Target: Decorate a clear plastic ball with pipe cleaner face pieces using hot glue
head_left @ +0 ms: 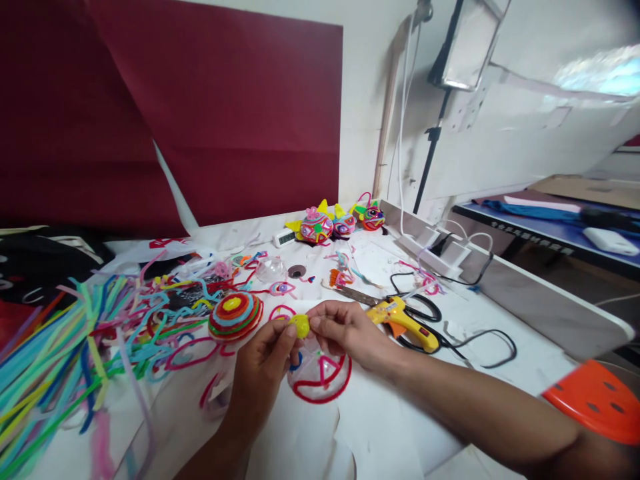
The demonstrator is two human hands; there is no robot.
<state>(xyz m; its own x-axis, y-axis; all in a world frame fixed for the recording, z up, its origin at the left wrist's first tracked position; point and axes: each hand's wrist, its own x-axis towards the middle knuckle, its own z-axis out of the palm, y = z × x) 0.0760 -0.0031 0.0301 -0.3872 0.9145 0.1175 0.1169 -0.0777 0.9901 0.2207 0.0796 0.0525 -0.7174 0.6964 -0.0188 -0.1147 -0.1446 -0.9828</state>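
Note:
Both my hands meet over the white table [380, 427] and pinch a small yellow pipe-cleaner coil [301, 325]. My left hand [260, 370] grips it from the left with fingers closed. My right hand [345, 330] pinches it from the right. Just below the hands lies a clear plastic dome edged with red pipe cleaner [320, 377]. A striped red, green and yellow pipe-cleaner disc [235, 315] sits to the left of the coil.
A big heap of coloured pipe cleaners [65, 360] covers the left side. A yellow glue gun [405, 321] with black cable and scissors [360, 295] lie to the right. Three finished colourful fish figures [340, 223] stand at the back. An orange stool [595, 400] is at lower right.

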